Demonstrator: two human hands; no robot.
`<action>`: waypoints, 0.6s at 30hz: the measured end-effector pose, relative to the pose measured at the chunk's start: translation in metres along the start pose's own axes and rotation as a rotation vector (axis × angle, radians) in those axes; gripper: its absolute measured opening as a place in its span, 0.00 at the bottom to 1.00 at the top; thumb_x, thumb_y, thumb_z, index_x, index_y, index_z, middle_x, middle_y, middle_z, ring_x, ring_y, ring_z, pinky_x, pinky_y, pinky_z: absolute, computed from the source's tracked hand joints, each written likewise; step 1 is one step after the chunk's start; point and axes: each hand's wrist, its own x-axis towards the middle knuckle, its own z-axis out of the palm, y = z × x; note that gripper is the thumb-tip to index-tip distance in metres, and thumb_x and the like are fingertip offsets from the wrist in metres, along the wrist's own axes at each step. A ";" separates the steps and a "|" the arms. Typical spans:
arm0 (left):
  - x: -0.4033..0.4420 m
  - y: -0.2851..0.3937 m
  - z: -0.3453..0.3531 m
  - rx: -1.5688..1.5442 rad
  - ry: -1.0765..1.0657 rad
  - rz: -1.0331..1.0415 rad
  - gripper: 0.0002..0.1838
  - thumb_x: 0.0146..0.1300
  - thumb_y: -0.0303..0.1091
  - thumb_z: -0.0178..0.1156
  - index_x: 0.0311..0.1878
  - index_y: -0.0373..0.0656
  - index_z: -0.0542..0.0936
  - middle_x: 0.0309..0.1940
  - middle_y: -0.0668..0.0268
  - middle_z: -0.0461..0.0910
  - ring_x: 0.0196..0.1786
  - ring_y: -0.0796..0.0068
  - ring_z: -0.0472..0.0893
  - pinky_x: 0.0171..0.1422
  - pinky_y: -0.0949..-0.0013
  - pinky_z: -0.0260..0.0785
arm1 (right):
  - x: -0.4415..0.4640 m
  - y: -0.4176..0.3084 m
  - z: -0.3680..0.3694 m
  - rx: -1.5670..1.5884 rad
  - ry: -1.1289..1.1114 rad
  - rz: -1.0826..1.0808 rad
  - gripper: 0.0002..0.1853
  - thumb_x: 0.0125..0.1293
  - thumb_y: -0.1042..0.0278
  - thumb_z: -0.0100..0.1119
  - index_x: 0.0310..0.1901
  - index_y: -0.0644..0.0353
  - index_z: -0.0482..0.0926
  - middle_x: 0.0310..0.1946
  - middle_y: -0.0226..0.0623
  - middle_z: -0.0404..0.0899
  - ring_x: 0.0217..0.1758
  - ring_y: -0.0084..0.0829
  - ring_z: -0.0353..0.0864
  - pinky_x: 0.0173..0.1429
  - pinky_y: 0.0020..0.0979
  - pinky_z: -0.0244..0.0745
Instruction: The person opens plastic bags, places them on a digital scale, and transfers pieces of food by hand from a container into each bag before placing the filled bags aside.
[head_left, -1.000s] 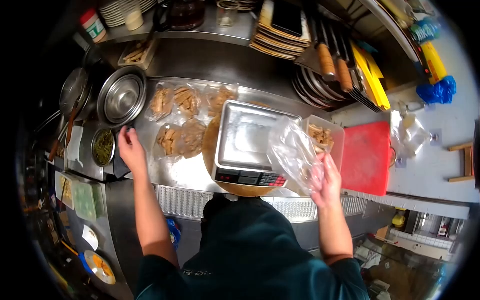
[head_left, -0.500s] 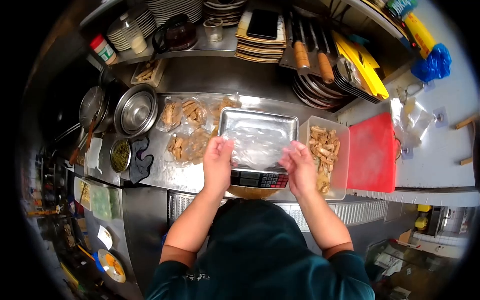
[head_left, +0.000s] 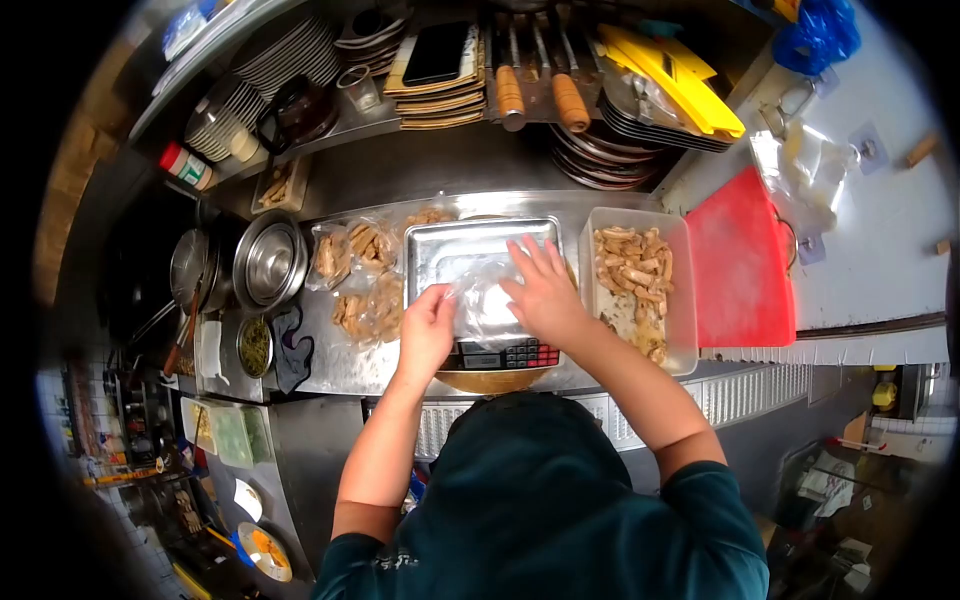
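Note:
A clear plastic bag (head_left: pixel 480 308) lies over the metal tray (head_left: pixel 425 232) of a digital scale (head_left: pixel 508 357). My left hand (head_left: pixel 428 328) pinches the bag's left edge between thumb and fingers. Above the tray's right half, my right hand (head_left: pixel 548 300) has its fingers spread, with the thumb close to the bag; whether it touches the plastic I cannot tell. To the right of the scale stands a plastic tub (head_left: pixel 682 300) holding light brown food strips (head_left: pixel 632 265). Several filled clear bags (head_left: pixel 372 245) of similar strips lie left of the tray.
Nested steel bowls (head_left: pixel 268 247), a bowl of greens (head_left: pixel 256 347) and a dark glove (head_left: pixel 292 350) lie left. A red board (head_left: pixel 742 265) leans beside the tub. The shelf above bears plates (head_left: pixel 290 55), a phone (head_left: pixel 436 53) and wooden-handled tools (head_left: pixel 570 103).
My right hand has let go of the bag's right side and opened its fingers, moving left over the tray. My left hand still holds the bag. The camera view has shifted.

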 end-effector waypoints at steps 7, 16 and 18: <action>-0.020 0.013 -0.013 0.385 0.048 0.303 0.14 0.71 0.22 0.52 0.58 0.42 0.76 0.30 0.53 0.77 0.33 0.62 0.81 0.42 0.59 0.73 | -0.003 0.012 -0.010 0.141 -0.019 0.093 0.25 0.63 0.52 0.69 0.59 0.54 0.83 0.77 0.57 0.58 0.82 0.60 0.49 0.83 0.59 0.42; -0.027 0.021 -0.015 -0.102 0.034 -0.087 0.14 0.71 0.20 0.50 0.56 0.33 0.80 0.28 0.70 0.79 0.33 0.81 0.79 0.43 0.75 0.73 | -0.111 0.144 -0.044 0.225 0.259 0.578 0.14 0.62 0.72 0.69 0.50 0.61 0.84 0.58 0.44 0.81 0.53 0.47 0.84 0.56 0.40 0.81; -0.028 0.021 -0.014 -0.112 0.044 -0.119 0.14 0.71 0.21 0.51 0.56 0.34 0.80 0.29 0.70 0.79 0.33 0.81 0.79 0.42 0.76 0.72 | -0.140 0.177 -0.019 0.049 0.164 0.605 0.16 0.60 0.69 0.69 0.50 0.61 0.84 0.56 0.46 0.81 0.55 0.49 0.82 0.59 0.42 0.79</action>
